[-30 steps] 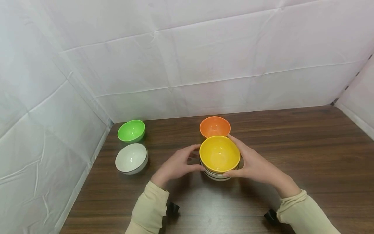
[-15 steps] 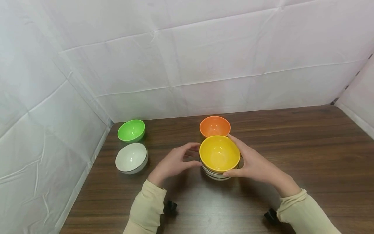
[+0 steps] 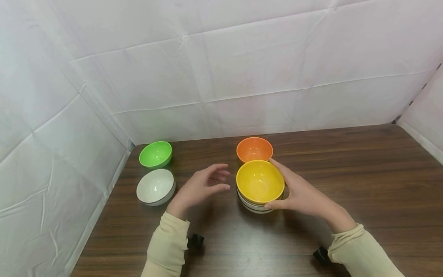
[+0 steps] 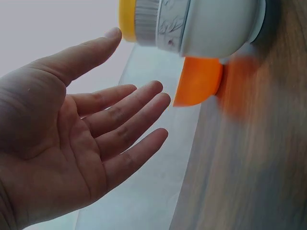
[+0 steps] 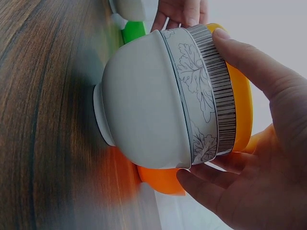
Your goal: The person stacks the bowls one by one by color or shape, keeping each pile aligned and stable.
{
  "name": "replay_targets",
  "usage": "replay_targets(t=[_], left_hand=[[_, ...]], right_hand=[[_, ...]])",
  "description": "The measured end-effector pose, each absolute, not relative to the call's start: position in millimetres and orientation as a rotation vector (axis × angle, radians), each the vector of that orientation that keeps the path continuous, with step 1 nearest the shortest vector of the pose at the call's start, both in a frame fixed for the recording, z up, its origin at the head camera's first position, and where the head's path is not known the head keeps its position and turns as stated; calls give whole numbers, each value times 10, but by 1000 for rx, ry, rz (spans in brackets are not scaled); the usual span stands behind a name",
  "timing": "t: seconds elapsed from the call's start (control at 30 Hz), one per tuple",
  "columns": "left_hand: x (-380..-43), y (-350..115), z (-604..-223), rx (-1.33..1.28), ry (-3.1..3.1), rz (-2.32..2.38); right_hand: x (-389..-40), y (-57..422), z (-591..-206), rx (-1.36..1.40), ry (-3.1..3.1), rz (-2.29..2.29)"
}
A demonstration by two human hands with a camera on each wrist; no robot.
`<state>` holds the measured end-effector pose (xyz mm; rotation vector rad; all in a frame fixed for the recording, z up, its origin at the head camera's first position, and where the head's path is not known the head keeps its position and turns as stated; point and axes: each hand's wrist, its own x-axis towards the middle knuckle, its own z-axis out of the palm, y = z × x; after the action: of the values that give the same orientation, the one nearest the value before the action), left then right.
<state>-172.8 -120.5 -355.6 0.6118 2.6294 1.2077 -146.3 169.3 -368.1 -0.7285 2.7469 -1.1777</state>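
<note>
A yellow bowl (image 3: 260,180) tops a stack of nested bowls on the table. Beneath it in the right wrist view come a black-striped bowl (image 5: 222,98), a leaf-patterned bowl (image 5: 194,79) and a plain white bowl (image 5: 141,103) at the bottom. My right hand (image 3: 304,194) holds the stack from the right, thumb near the yellow rim and fingers around the far side. To the left of the stack, my left hand (image 3: 200,188) is apart from it, fingers loosely extended and palm bare in the left wrist view.
An orange bowl (image 3: 254,149) stands right behind the stack. At the table's left side are a green bowl (image 3: 155,154) and, nearer, a white bowl (image 3: 155,186) with a dark rim. White cloth walls (image 3: 221,77) border the wooden table (image 3: 363,165) at the back and sides.
My left hand has come off the stack and drawn away to the left, its fingers spreading. The right hand and the bowls have stayed in place.
</note>
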Motion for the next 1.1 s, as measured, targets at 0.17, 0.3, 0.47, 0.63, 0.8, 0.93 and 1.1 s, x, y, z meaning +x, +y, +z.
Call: replay_targets(t=[0.17, 0.3, 0.47, 0.63, 0.8, 0.93, 1.1], left_hand=[[-1733, -1301, -3513, 593, 2662, 1254], [-1751, -1397, -3494, 587, 2696, 1286], [-1775, -1534, -3487, 577, 2738, 1310], [-1775, -1686, -3462, 533, 2817, 1277], [-1764, -1834, -3420, 476, 2826, 1328], [-1764, -1967, -3404, 435, 2842, 1356], [-1773, -2140, -3413, 367, 2925, 1333]], right_hand=[[-1464, 1697, -3680, -735, 2745, -1178], [-1467, 1701, -3680, -736, 2743, -1174], [-1467, 1705, -3693, -739, 2740, -1179], [-1467, 1705, -3699, -743, 2741, -1182], [-1467, 1699, -3692, -722, 2742, -1179], [-1465, 1695, -3686, -727, 2742, -1176], [-1463, 1698, -3684, -743, 2744, -1172]])
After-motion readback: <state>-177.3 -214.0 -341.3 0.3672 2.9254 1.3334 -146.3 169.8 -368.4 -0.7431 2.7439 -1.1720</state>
